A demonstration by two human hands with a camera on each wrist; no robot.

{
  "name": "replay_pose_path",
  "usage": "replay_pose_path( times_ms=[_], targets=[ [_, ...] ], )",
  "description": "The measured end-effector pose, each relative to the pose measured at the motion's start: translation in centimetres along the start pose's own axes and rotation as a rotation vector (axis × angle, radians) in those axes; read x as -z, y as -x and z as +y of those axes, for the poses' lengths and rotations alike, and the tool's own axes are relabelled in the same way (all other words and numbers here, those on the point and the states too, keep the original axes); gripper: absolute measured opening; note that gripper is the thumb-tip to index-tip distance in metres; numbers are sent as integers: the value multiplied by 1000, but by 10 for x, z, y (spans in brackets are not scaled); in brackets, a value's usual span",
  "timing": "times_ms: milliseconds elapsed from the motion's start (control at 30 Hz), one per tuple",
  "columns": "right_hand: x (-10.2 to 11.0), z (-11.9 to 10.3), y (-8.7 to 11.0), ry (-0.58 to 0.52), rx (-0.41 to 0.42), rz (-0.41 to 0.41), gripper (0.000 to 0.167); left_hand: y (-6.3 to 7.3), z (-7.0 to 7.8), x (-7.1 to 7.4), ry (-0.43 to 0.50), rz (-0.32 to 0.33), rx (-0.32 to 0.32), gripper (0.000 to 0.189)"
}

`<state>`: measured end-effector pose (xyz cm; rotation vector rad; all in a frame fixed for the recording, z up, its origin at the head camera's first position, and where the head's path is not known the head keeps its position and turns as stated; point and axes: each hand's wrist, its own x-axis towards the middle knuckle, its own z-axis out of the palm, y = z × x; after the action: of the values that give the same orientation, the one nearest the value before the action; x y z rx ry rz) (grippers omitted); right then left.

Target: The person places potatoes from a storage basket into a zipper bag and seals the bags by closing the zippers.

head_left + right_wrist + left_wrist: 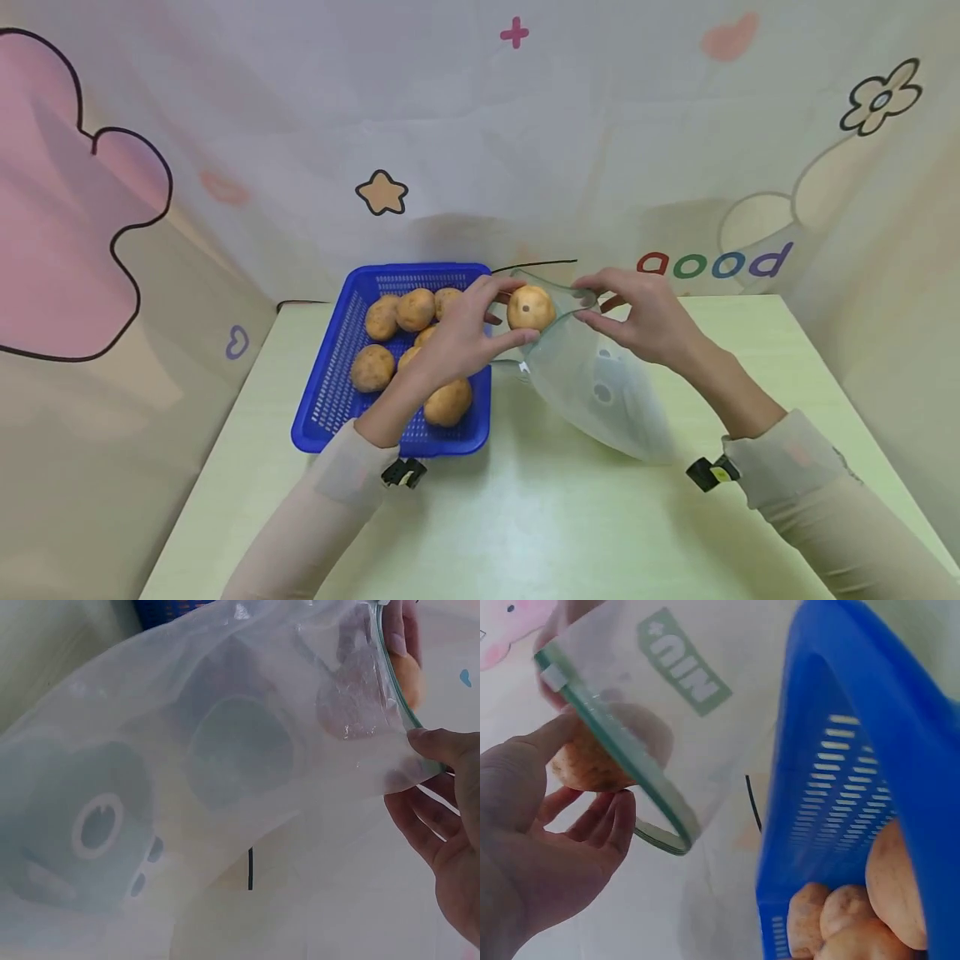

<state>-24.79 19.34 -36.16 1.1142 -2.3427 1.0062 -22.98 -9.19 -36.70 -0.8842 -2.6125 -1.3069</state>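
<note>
My left hand (467, 332) holds a round, light-brown potato (532, 309) between thumb and fingers at the mouth of a frosted plastic zip bag (592, 396). In the left wrist view, part of the potato (585, 766) shows through the bag's wall, inside the green-edged opening (622, 754). A pale slider (553, 677) sits on that green strip. My right hand (636, 315) pinches the opposite side of the mouth, which gapes between both hands. The bag's body hangs down to the right, with printed shapes (97, 825) visible on it.
Left of the bag stands a blue perforated plastic basket (309, 433) with several potatoes (372, 368) in it. Beneath everything is a pale green tabletop (555, 533). A printed cloth (465, 117) rises behind the table and along its sides.
</note>
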Motion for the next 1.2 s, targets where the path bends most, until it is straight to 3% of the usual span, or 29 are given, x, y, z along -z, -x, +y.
replay_pose_path(
  times_ms=[133, 300, 467, 667, 800, 1000, 1200],
  targets=[
    [-3, 0, -1, 2, 27, 24, 35, 7, -7, 6, 28, 50, 24, 67],
    [-4, 1, 1, 30, 37, 27, 33, 36, -14, 20, -24, 92, 78, 57],
    [-1, 3, 2, 23, 35, 28, 35, 69, -37, 23, -79, 43, 170, 56],
    [-1, 7, 6, 22, 19, 19, 35, 96, -66, 6, -228, -60, 297, 58],
    [-2, 7, 9, 33, -1, 14, 35, 101, -72, -4, -308, -104, 321, 59],
    [-2, 7, 9, 26, -11, 15, 35, 97, -73, -8, -436, -128, 341, 60],
    [-3, 6, 12, 36, -32, 12, 35, 94, -76, -9, -426, -135, 313, 59]
  ],
)
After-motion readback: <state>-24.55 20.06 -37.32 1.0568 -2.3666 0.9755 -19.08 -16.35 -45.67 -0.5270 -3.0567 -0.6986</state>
